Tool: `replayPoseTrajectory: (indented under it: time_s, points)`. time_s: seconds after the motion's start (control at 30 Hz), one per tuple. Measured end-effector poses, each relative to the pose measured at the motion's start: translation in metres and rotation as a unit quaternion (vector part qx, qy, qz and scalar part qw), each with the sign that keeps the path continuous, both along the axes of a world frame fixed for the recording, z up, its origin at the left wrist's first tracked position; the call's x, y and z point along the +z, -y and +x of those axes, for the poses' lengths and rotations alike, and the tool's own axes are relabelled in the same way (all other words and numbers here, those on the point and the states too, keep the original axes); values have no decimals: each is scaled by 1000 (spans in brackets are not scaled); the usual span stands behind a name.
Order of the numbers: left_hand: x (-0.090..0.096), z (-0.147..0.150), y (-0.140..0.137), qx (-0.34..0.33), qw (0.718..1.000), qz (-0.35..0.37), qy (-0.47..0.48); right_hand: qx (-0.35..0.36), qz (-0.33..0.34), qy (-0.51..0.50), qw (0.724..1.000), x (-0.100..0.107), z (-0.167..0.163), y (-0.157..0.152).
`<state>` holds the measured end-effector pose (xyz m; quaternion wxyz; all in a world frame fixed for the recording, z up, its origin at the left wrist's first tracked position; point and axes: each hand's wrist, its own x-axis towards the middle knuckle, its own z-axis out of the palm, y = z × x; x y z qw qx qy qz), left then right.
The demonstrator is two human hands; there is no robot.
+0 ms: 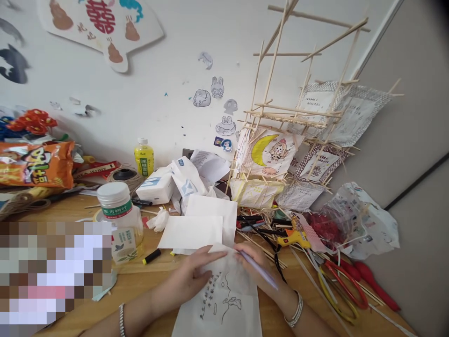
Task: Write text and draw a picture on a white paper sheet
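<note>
While a white wall (157, 126) backs the station, your brown wooden table (140, 290) bears a tall tiered frame of pale wooden sticks and drawn paper panels (273, 157), standing toward the far right. Your left hand (194, 276) lies palm-down, fingers extended and unclenched, over the upper left of a white paper sheet with black ink writing and drawing (229, 285). Your right hand (258, 258), at the sheet's upper right edge, grasps a slim lilac pen (261, 271), which slants across it toward your wrist.
</note>
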<state>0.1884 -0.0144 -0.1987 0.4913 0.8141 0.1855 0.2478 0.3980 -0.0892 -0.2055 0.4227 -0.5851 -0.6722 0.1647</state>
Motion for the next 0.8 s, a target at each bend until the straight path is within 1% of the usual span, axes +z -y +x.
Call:
replayPoseTrajectory:
  time_s: [0.07,0.1,0.17,0.2,0.23,0.27,0.3,0.33,0.37,0.47,0.53,0.6,0.7,0.8]
  points:
    - [1,0,-1,50,993,-99,26,-22,15,3,1000,1,-1,0]
    - [2,0,-2,72,984,-158,44,-46,29,-10,998,1,0,0]
    - [1,2,-6,102,950,-279,94,-112,57,-63,990,0,3,-2]
    - [0,4,-9,108,929,-332,121,-144,67,-96,983,0,5,-3]
    - [-3,7,-11,98,909,-376,154,-171,75,-129,974,-1,8,-4]
    - [-5,9,-14,72,890,-417,171,-190,79,-158,966,-1,10,-5]
    - [-9,11,-15,61,882,-440,161,-203,80,-184,958,-2,12,-6]
    - [-12,14,-17,53,883,-446,136,-214,80,-203,952,-2,13,-7]
    - [-16,15,-17,68,892,-429,122,-220,78,-217,948,-2,14,-7]
    - [-22,17,-14,125,930,-336,80,-236,75,-240,939,-3,16,-9]
    - [-23,17,-12,146,944,-286,70,-243,73,-248,935,-3,15,-11]
    - [-22,15,-13,149,950,-263,74,-251,71,-251,932,-4,15,-11]
    - [-19,13,-17,137,955,-250,82,-249,62,-259,931,-3,15,-11]
    - [-19,11,-20,155,963,-210,63,-243,73,-273,928,0,15,-8]
